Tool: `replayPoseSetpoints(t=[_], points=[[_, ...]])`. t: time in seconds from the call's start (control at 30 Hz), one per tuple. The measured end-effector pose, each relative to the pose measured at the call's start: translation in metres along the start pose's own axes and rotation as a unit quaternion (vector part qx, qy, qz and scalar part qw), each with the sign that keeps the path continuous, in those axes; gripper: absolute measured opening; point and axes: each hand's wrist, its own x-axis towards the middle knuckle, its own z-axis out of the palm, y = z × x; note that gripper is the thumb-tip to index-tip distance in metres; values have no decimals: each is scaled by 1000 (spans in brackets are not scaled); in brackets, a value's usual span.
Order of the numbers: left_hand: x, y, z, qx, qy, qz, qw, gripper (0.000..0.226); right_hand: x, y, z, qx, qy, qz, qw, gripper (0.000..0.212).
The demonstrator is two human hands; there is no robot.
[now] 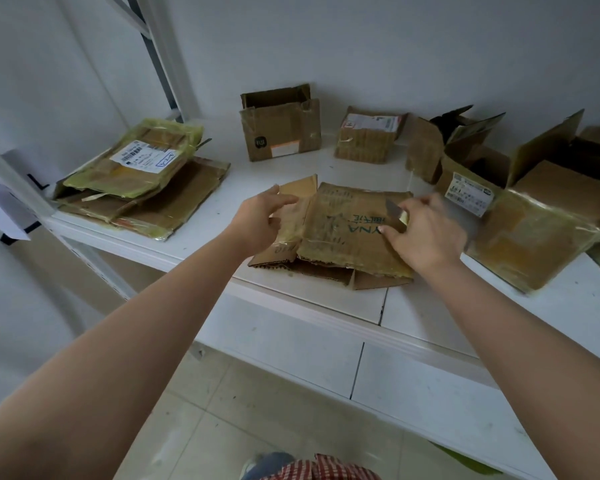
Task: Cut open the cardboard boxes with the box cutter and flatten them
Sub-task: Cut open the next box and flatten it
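Note:
A flattened cardboard box point(347, 233) with green print lies on the white shelf point(326, 299) near its front edge. My left hand point(260, 220) rests on its left flap, fingers bent over the cardboard. My right hand point(426, 233) grips the box cutter point(397, 213), whose short blade points up and left over the right part of the box. Only the blade and a yellowish bit of the cutter's body show; the rest is hidden in my hand.
A stack of flattened boxes point(139, 181) lies at the left of the shelf. At the back stand an open box point(279, 126) and a taped parcel point(369, 136). Several open boxes point(534, 216) crowd the right side. A shelf upright point(160, 57) rises at the back left.

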Motion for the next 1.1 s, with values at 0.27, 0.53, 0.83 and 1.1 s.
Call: replayPoseSetpoints(t=[0.27,0.53,0.83,1.1], points=[[18,6,5,-118,55,-78,988,33,17,-15,0,-11,0,-33,999,47],[39,16,37,74,36,36,996,58,27,-21,21,-80,1,-61,995,33],[40,-7,81,229,-134,61,962,84,24,7,67,-78,-161,-95,979,61],[44,-4,83,261,-123,56,956,97,31,-4,67,-116,-193,-78,971,62]])
